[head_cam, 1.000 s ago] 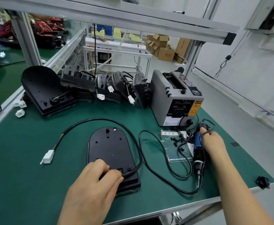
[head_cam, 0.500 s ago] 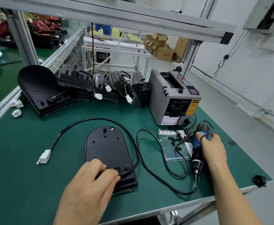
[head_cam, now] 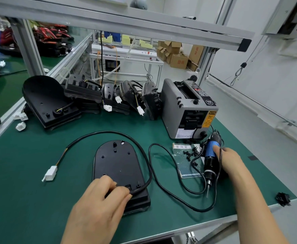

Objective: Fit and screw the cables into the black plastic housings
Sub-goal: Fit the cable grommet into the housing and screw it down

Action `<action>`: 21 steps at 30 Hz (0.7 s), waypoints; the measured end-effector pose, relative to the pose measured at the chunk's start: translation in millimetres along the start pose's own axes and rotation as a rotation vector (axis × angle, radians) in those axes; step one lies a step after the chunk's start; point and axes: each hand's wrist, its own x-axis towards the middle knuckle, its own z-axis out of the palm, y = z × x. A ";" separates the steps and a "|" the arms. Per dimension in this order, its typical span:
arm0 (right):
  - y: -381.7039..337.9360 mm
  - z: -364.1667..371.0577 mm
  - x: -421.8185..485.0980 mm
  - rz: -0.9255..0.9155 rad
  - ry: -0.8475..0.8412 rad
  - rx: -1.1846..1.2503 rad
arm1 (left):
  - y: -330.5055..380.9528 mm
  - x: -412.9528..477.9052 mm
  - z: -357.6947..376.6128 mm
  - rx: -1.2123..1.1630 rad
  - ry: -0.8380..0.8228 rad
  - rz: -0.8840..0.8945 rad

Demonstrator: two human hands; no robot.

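So the left hand has its grip curled down on the near end of the thick black cable, pinning it where it enters the flat black plastic housing, which lies in the middle of the green bench. The right hand has its grip closed around the blue-and-black electric screwdriver, which looks to be lying on the bench. Not much has moved in the last second tbh: the left hand stays put, and the right fingers have settled further round the blue barrel. I'd guess the cable's seated and screwing comes next. The small black screws sit just left of the driver, and the white plastic connector lies loose further left.
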 end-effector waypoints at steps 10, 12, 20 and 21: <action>13.7 -22.8 -17.6 -0.081 0.161 -0.112 | -2.4 -0.7 1.5 0.005 0.001 0.016; 0.3 -24.3 -25.4 -0.210 0.287 -0.046 | -2.1 -0.7 1.7 0.003 0.005 0.016; -85.3 -13.0 -5.7 -0.105 -0.093 0.542 | -1.0 0.0 0.7 0.009 0.017 0.023; -90.4 -9.0 -0.4 -0.045 -0.137 0.568 | -0.8 0.2 1.0 0.010 0.020 0.020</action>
